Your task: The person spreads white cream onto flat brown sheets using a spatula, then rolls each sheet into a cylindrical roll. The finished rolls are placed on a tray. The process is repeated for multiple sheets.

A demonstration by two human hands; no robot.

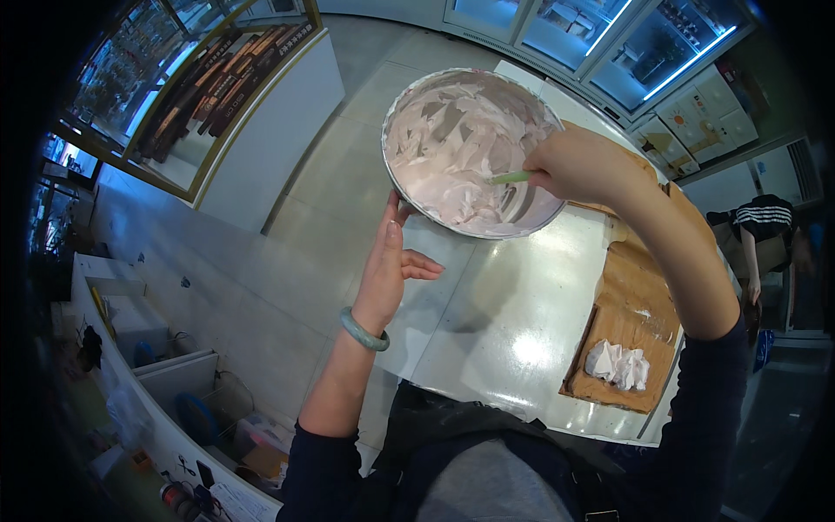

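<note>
A large round metal mixing bowl (416, 209) is at the far part of the white table (513, 339). Pale pink whipped cream (452, 165) fills it and is smeared up its walls. My right hand (578, 165) is closed round the green handle of a spatula (511, 177); its blade is buried in the cream. Against the bowl's lower left side, my left hand (391, 261) has its fingers stretched apart, some touching the outer wall. A brown sponge cake sheet (639, 278) lies at the right, with a lump of white cream (617, 365) on its near end.
More brown cake sheet extends along the table's right side, beyond my right forearm. At the left stands a white counter with a glass display case (222, 96). Lit glass-door fridges (609, 43) line the back. A co-worker in a striped dark top (765, 213) is at the far right.
</note>
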